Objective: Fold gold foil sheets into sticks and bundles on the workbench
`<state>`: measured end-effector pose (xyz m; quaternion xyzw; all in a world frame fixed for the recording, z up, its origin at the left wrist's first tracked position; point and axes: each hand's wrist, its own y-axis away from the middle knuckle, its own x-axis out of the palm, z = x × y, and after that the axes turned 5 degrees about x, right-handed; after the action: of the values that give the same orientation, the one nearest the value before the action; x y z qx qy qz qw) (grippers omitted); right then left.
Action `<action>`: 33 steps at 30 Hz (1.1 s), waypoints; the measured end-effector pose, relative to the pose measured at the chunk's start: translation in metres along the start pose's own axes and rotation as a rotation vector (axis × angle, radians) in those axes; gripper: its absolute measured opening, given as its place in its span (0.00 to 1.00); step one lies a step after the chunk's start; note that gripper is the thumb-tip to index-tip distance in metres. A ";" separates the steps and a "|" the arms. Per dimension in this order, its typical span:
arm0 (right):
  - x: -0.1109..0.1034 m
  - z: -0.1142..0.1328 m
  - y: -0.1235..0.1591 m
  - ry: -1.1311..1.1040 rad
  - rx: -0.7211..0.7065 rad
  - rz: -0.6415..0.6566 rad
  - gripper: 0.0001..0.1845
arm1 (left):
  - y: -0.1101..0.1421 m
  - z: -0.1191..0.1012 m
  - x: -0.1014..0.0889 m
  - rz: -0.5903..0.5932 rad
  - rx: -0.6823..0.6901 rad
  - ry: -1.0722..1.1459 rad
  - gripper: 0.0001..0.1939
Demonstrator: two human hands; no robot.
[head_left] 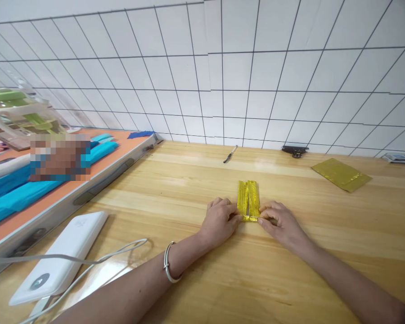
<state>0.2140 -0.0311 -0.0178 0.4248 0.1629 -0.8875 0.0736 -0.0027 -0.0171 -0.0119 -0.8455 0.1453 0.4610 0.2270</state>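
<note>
A shiny gold sheet of foil paper point(254, 198) lies on the wooden table, its two long sides folded in so that a narrow gap runs down the middle. Along its near edge a small strip is turned up. At the near left corner, my left hand point(221, 220) pinches the foil paper between thumb and fingers; a silver bangle circles that wrist. My right hand point(279, 222) grips the near right corner in the same way, thumb below and fingers above. The fingertips cover both near corners.
A flat gold sheet point(341, 174) lies to the right. Near the tiled wall are a pen point(230, 154) and a black clip point(294, 150). A white power bank point(62, 256) with a cable point(118, 249) sits at left, beside an orange-topped table point(101, 175) holding blue fabric point(6, 209).
</note>
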 end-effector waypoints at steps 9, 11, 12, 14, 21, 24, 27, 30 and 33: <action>0.005 0.006 -0.003 0.118 0.059 -0.046 0.05 | -0.003 -0.005 0.000 0.006 -0.048 -0.053 0.08; 0.005 0.006 -0.004 0.139 0.066 -0.056 0.05 | -0.003 -0.005 0.001 -0.001 -0.051 -0.057 0.08; 0.006 0.006 -0.004 0.143 0.068 -0.059 0.05 | -0.003 -0.005 0.001 -0.005 -0.051 -0.058 0.08; 0.006 0.005 -0.004 0.135 0.069 -0.060 0.05 | -0.003 -0.004 0.001 -0.004 -0.047 -0.056 0.08; 0.007 -0.001 -0.003 0.102 0.048 -0.064 0.06 | -0.002 -0.003 0.002 0.001 -0.030 -0.068 0.07; 0.007 0.000 -0.003 0.121 0.055 -0.059 0.06 | -0.002 -0.002 0.002 0.004 -0.028 -0.070 0.07; 0.008 -0.001 -0.003 0.136 0.071 -0.055 0.06 | -0.001 -0.002 0.002 -0.002 -0.036 -0.058 0.06; 0.008 -0.001 -0.003 0.133 0.078 -0.063 0.04 | 0.001 -0.006 -0.001 -0.019 -0.016 -0.057 0.05; 0.007 -0.001 -0.004 0.130 0.074 -0.063 0.05 | 0.003 -0.013 -0.005 0.009 0.118 -0.125 0.05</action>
<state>0.2094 -0.0274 -0.0228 0.4783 0.1478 -0.8654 0.0190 0.0029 -0.0264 -0.0027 -0.7995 0.1615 0.5047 0.2828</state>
